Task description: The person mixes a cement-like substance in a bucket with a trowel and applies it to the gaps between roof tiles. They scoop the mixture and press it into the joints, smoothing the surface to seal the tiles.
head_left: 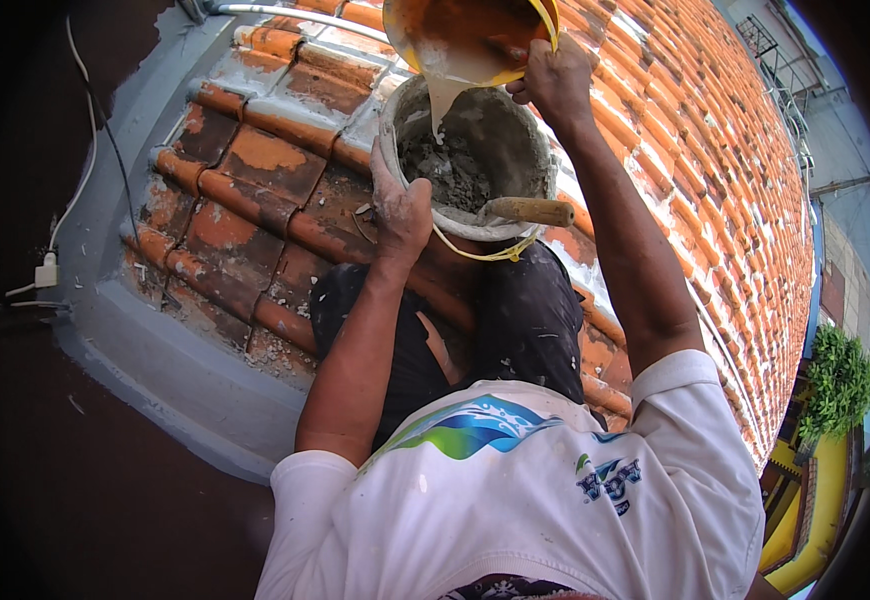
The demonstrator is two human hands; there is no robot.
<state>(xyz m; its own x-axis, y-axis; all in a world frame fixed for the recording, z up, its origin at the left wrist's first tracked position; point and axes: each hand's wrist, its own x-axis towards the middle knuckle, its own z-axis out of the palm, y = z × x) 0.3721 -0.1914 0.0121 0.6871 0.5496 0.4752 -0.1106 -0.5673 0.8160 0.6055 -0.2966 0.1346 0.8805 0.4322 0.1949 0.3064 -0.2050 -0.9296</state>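
My right hand (558, 85) is closed on the rim of a tilted yellow container (475, 35), at the top of the view. Cloudy water (442, 103) runs from its lip into a cement-crusted bucket (517, 125). Grey mortar (445, 170) lies in lumps at the bottom of that bucket. On the bucket's left side my left hand (401, 208) grips the wall, thumb outside. A trowel's wooden handle (530, 210) sticks out over the near rim; its blade is hidden. The bucket's yellow handle (495, 254) hangs down in front, above my knees.
Sloping orange roof tiles (255, 205), patched with white, lie beneath and around me. A grey-painted ledge (190, 375) borders them on the left, beside a dark wall. A cable with a white socket box (47, 270) hangs there. Past the roof's right edge stands a green tree (840, 380).
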